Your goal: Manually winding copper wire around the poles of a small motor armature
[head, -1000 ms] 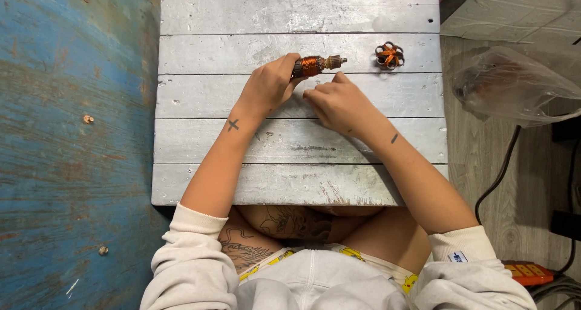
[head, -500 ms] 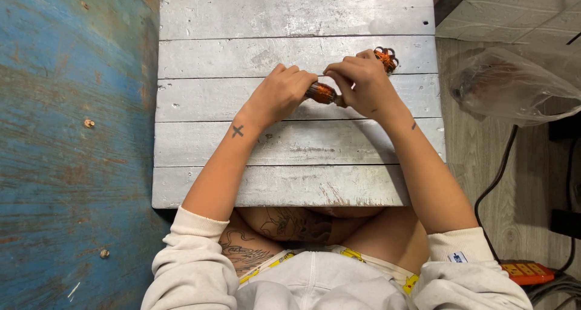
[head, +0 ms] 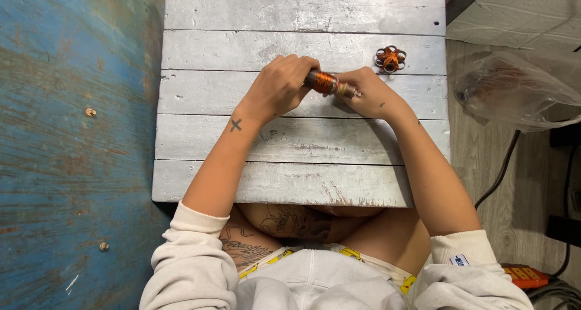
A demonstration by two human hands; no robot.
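Note:
A small motor armature (head: 327, 82) wound with copper wire is held between both hands above a grey plank table (head: 302, 140). My left hand (head: 277, 90) grips its left end. My right hand (head: 369, 93) holds the metal shaft end on the right. A second small copper-wound part (head: 390, 58), flower-shaped, lies on the table just beyond my right hand, untouched.
A blue worn wooden surface (head: 66, 140) lies to the left of the table. On the right floor sit a clear plastic bag (head: 514, 89), a black cable (head: 502, 171) and an orange tool (head: 525, 277) near my right elbow.
My right hand reached toward the flower-shaped part half a second ago and has come back to the armature's shaft end. My left hand kept its grip throughout.

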